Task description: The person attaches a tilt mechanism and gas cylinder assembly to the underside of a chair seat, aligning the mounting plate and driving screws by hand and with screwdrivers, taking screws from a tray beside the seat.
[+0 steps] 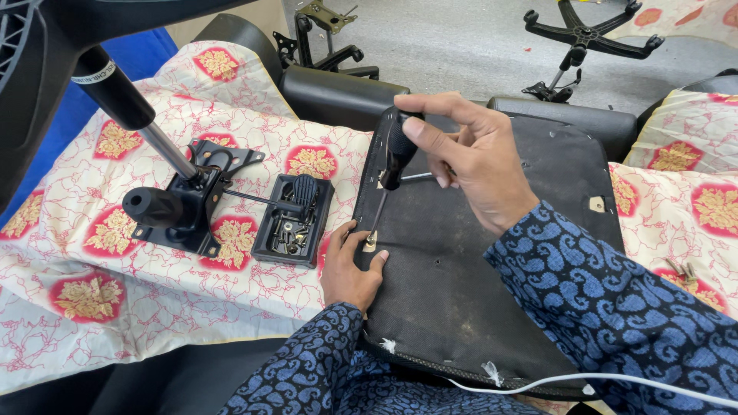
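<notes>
On seat underside (477,284), right hand (477,165) grips screwdriver (397,154)

Floral cloth (115,307) spread over black cushions (338,96), on it a chair mechanism plate (192,207), small black tray of screws (292,223), upturned black seat base (461,261)

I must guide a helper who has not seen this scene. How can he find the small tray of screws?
Start at the black seat base under both hands. Left of it, on the floral cloth, lies the tray. It is flat, rectangular and full of screws, unlike the bigger metal mechanism farther left.
</notes>
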